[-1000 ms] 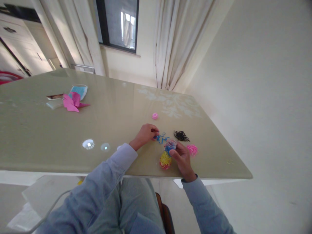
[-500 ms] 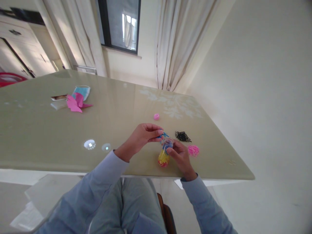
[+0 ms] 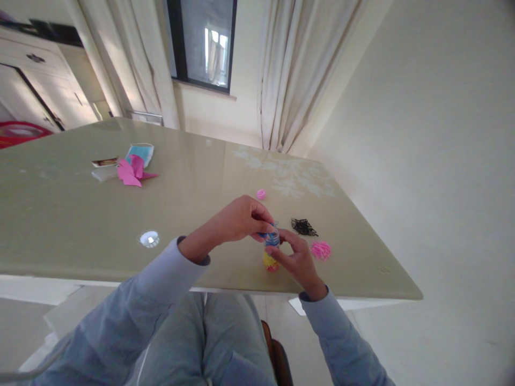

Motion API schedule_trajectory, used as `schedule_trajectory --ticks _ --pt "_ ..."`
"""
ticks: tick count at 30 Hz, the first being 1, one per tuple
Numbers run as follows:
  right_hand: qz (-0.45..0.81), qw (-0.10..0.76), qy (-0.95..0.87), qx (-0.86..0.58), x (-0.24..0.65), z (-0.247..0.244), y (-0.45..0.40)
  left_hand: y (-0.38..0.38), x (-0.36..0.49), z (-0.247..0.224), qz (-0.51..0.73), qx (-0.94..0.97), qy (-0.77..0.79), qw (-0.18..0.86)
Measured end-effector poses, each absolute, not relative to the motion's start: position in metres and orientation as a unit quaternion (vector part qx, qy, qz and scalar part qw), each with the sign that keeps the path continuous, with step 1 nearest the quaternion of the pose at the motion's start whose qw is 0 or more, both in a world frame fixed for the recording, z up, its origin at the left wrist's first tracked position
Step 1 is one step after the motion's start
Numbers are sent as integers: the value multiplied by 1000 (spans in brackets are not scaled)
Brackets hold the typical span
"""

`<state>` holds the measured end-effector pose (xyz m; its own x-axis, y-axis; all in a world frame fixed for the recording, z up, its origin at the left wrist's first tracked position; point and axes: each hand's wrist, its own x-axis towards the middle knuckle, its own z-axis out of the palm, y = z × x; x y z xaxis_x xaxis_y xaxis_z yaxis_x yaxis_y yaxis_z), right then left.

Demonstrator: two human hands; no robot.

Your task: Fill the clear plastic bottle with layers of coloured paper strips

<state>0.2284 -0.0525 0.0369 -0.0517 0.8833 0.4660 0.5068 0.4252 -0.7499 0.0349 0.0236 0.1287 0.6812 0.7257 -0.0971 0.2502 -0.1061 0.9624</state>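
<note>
Near the table's front edge, my right hand is wrapped round a small clear jar. Inside it lie layers of red, yellow and blue bits that look like small rubber bands. At the jar's mouth my left hand pinches a few blue rubber bands, partly hidden by its fingers. Just right of my right hand are a heap of black rubber bands and a heap of pink rubber bands. Beyond the hands sits a small pink ring-shaped lid.
On the far left of the greenish table lie a pink folded piece, a blue face mask and a small clear bag. A shiny round spot shows left of my arm. A wall runs along the right.
My left hand has moved from beside the jar to over its mouth, bringing the blue rubber bands to the opening. The right hand still holds the jar, now more upright.
</note>
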Motion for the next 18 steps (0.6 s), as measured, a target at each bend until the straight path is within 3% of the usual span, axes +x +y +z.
schedule_trajectory --ticks 8,18 --pt "165 454 -728 -487 219 43 -54 24 42 148 112 827 337 435" --pt "164 472 -718 -485 221 41 -55 22 49 154 104 858 366 345"
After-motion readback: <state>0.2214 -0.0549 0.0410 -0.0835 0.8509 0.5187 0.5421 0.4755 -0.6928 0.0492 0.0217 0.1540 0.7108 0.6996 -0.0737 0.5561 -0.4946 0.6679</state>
